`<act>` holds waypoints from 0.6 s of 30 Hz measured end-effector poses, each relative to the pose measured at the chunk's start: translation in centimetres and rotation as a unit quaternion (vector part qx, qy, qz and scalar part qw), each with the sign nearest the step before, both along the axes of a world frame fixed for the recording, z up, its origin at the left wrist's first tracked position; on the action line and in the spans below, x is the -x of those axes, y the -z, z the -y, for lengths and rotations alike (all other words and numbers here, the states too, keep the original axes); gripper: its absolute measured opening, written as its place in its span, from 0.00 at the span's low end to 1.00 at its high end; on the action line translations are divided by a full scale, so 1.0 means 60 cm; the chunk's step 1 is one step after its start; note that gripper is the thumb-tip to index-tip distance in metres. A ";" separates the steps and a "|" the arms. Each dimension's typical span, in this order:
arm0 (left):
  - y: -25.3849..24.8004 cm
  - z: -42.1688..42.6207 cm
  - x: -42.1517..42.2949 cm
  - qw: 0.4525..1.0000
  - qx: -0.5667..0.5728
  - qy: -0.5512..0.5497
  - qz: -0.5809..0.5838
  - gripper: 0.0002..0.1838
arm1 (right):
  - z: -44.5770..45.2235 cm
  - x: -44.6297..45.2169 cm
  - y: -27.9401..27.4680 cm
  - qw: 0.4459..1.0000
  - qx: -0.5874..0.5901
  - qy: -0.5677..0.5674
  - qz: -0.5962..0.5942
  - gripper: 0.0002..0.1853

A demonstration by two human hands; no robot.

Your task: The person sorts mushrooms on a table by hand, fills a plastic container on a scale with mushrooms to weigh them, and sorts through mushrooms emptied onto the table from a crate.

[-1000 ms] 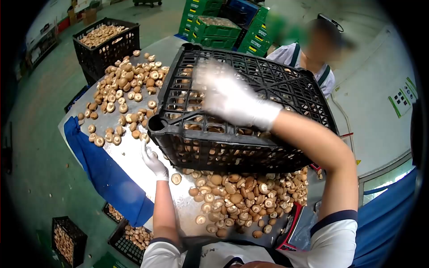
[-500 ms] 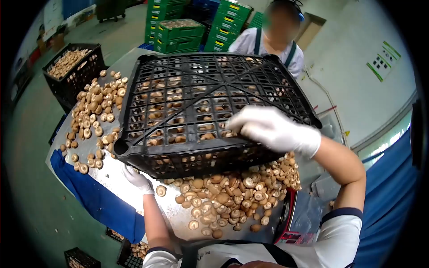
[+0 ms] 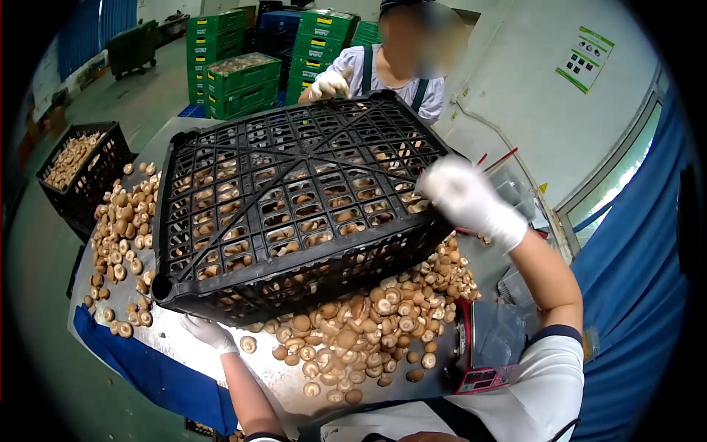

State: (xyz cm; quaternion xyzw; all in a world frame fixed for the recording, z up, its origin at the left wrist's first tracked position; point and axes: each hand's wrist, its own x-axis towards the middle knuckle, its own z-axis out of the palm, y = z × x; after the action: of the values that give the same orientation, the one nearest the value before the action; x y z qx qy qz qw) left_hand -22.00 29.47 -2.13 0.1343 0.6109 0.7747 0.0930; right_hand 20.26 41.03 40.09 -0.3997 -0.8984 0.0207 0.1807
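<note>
A black plastic crate [image 3: 302, 157] lies bottom-up and tilted over the metal table, with mushrooms visible through its grid. My left hand [image 3: 208, 333], in a white glove, grips the crate's low front left corner from beneath; its fingertips are partly hidden. At the crate's right edge is my gloved right hand [image 3: 462, 193], smeared by motion, so whether it holds the edge is unclear. Loose brown mushrooms [image 3: 361, 331] spill in a heap from under the crate's front side. More mushrooms [image 3: 121, 228] lie to its left.
Across the table, a co-worker's gloved hand [image 3: 331, 85] is at the crate's far edge. A red scale [image 3: 482, 376] stands at front right. Blue cloth [image 3: 147, 368] covers the table's left edge. Another mushroom crate [image 3: 81, 169] stands left; green crates [image 3: 243, 85] are stacked behind.
My right hand has moved from the crate's front part to its right edge. The co-worker's hand has appeared at the far edge. The view has shifted, with the crate lower and further left.
</note>
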 end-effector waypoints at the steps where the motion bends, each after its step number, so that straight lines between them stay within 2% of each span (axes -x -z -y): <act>1: 0.017 -0.002 0.001 1.000 0.002 0.009 0.005 0.22 | 0.010 -0.009 0.037 0.985 -0.046 -0.065 0.153 0.08; 3: -0.015 0.005 -0.008 0.999 0.008 0.029 0.013 0.22 | 0.022 -0.013 0.026 0.990 -0.036 -0.076 0.111 0.07; 4: -0.013 0.002 -0.008 0.999 -0.028 0.029 0.018 0.15 | 0.025 -0.018 0.015 0.998 -0.038 -0.050 0.024 0.07; 5: -0.016 0.007 -0.008 1.000 -0.011 0.021 0.006 0.16 | 0.029 -0.025 0.001 0.997 -0.038 -0.022 -0.063 0.08; 6: -0.023 0.009 -0.013 1.000 0.002 0.012 -0.004 0.16 | 0.032 -0.026 -0.022 0.986 -0.154 -0.030 -0.055 0.10; 7: -0.033 0.004 -0.016 1.000 0.011 0.001 -0.014 0.16 | 0.040 -0.030 -0.035 0.969 -0.237 0.012 -0.067 0.10; 9: -0.052 -0.004 -0.027 0.998 -0.040 -0.006 0.042 0.16 | 0.026 -0.052 -0.015 0.966 -0.241 0.041 -0.085 0.12; 10: -0.057 -0.001 -0.029 0.996 -0.061 -0.009 0.070 0.17 | 0.009 -0.085 0.013 0.985 -0.165 0.030 -0.028 0.13; 11: -0.045 0.003 -0.022 0.999 -0.024 -0.016 0.023 0.17 | 0.000 -0.108 0.039 0.996 -0.084 0.020 0.030 0.15; 13: -0.016 0.003 -0.010 0.996 0.050 -0.034 -0.065 0.18 | 0.007 -0.120 0.047 0.984 -0.093 0.045 -0.144 0.20; 14: -0.012 0.010 -0.007 0.993 0.083 -0.018 -0.076 0.19 | 0.005 -0.134 0.058 0.957 -0.106 0.091 -0.254 0.22; 15: -0.004 0.010 -0.004 0.996 0.061 -0.020 -0.063 0.19 | 0.004 -0.147 0.072 0.915 -0.120 0.136 -0.360 0.25; 16: 0.009 0.005 -0.001 0.998 0.036 -0.022 -0.051 0.19 | 0.003 -0.163 0.101 0.878 -0.090 0.134 -0.452 0.29; 18: 0.013 -0.002 0.000 0.999 -0.006 -0.021 -0.031 0.18 | -0.003 -0.178 0.180 0.826 -0.039 0.115 -0.550 0.32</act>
State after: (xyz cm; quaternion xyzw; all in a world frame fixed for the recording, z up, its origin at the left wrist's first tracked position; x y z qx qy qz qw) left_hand -21.98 29.60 -2.92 0.1461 0.6115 0.7755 0.0572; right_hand 30.92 41.20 29.29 -0.4153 -0.5974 0.1813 0.6617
